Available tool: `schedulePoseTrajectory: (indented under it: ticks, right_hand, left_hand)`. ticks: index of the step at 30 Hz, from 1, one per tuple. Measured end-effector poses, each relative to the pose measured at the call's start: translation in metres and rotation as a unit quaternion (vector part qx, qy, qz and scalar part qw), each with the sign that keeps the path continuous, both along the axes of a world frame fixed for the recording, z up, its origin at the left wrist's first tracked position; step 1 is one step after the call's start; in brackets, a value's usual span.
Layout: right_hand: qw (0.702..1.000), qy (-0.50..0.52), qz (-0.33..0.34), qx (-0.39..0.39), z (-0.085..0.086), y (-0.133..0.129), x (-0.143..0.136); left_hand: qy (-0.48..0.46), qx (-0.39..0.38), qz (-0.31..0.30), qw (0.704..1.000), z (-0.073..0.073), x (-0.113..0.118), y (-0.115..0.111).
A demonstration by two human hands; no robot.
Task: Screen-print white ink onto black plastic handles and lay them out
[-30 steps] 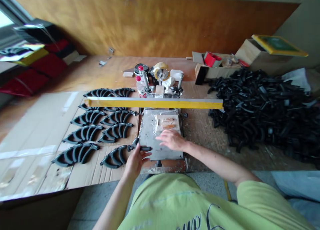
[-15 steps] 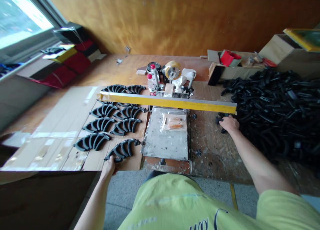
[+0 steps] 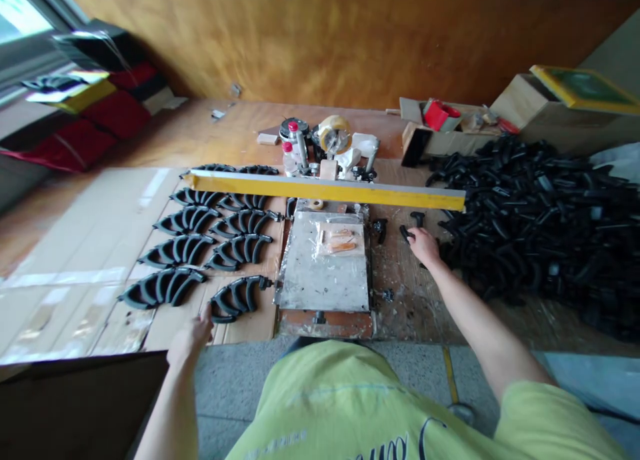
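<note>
Right hand (image 3: 425,245) moved inward over tabletop (image 3: 407,283); wooden panel (image 3: 350,47) behind

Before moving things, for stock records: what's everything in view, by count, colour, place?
fanned curved parts: about ten groups, black, left
piled curved parts: uncountable, black, right
small part: one, black, right of plate
flat metal plate: one, grey, centre
long straight bar: one, yellow, across centre
red-capped plastic bottles: two, clear, behind bar
tape roll: one, yellowish, behind bar
flat cardboard: count unclear, brown, left
open cardboard box: one, brown, back right
framed panel: one, green-yellow, far right
stacked boxes: several, mostly red, back left
wooden bench: one, brown, underneath
left hand: one, bare, by front fan
right hand: one, bare, at small part
</note>
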State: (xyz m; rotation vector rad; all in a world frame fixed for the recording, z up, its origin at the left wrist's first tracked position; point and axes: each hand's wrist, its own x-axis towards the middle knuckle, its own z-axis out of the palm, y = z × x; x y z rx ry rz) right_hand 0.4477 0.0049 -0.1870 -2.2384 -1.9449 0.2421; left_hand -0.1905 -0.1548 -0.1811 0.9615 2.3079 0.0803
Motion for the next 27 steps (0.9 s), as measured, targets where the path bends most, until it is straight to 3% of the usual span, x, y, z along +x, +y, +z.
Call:
schedulePoseTrajectory:
  ticks: [3,5,8,12,15,19,21,24,27]
  right_hand:
    - [0.998,0.002,-0.029,-0.054,-0.002,0.017,-0.018]
    - [0.996,0.009,-0.047,-0.074,0.002,0.021,-0.025]
    - [0.997,0.072,-0.025,-0.013,0.020,0.018,-0.037]
    - [0.956,0.245,0.136,0.082,0.046,0.011,-0.082]
    - [0.916,0.281,0.270,0.092,0.048,0.011,-0.132]
    - [0.907,0.226,0.343,0.095,0.034,0.015,-0.178]
    - [0.911,0.173,0.360,0.104,0.030,0.015,-0.188]
    - [0.912,0.101,0.377,0.124,0.031,0.009,-0.192]
    - [0.908,0.019,0.376,0.183,0.040,0.006,-0.178]
  left_hand:
    - [0.056,-0.004,-0.018,0.998,0.025,0.012,0.016]
    - [0.066,0.044,-0.022,0.997,0.039,0.022,0.023]
    - [0.027,0.132,0.001,0.991,0.054,0.039,0.029]
    - [-0.074,0.251,0.022,0.965,0.076,0.070,0.050]
    - [-0.162,0.376,-0.006,0.912,0.107,0.105,0.085]
    - [-0.302,0.504,-0.043,0.808,0.159,0.151,0.137]
    - [-0.341,0.528,-0.049,0.776,0.179,0.167,0.157]
    - [-0.353,0.522,-0.055,0.775,0.193,0.180,0.170]
    - [-0.352,0.506,-0.060,0.785,0.193,0.183,0.161]
